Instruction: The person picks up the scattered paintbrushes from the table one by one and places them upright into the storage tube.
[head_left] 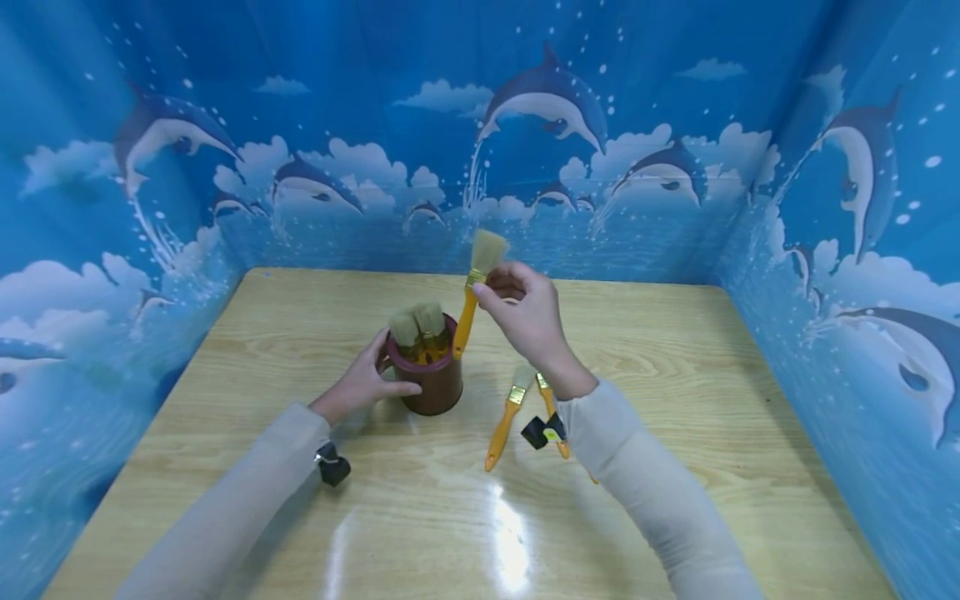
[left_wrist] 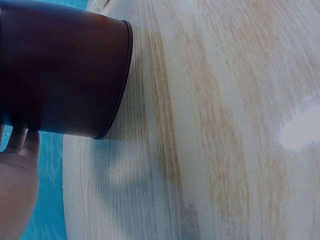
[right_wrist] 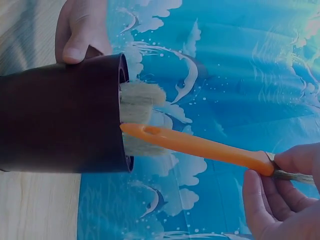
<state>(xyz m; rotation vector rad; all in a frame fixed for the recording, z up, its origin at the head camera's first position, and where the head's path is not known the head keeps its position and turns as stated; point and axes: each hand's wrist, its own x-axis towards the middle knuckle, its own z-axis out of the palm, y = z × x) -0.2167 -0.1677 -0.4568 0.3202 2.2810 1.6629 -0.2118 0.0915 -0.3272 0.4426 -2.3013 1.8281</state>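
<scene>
A dark brown, round cup [head_left: 437, 395] stands upright on the table, with several paintbrushes [head_left: 429, 322] inside, bristles up. My left hand [head_left: 362, 385] holds the cup by its left side, thumb on the near wall and fingers round the back. My right hand [head_left: 531, 315] pinches another paintbrush [head_left: 466, 323] near its metal band. This brush has pale bristles on top and an orange handle slanting down, its end at the cup's right rim. In the right wrist view, the handle [right_wrist: 200, 144] tip overlaps the cup's mouth [right_wrist: 124, 100].
On the wooden table [head_left: 300, 333], a paintbrush [head_left: 501, 435] lies right of the cup. Beside it another paintbrush [head_left: 547, 397] lies partly behind the right wrist's black camera [head_left: 536, 432]. A further handle tip shows at the right sleeve. A blue dolphin curtain [head_left: 420, 108] surrounds the table.
</scene>
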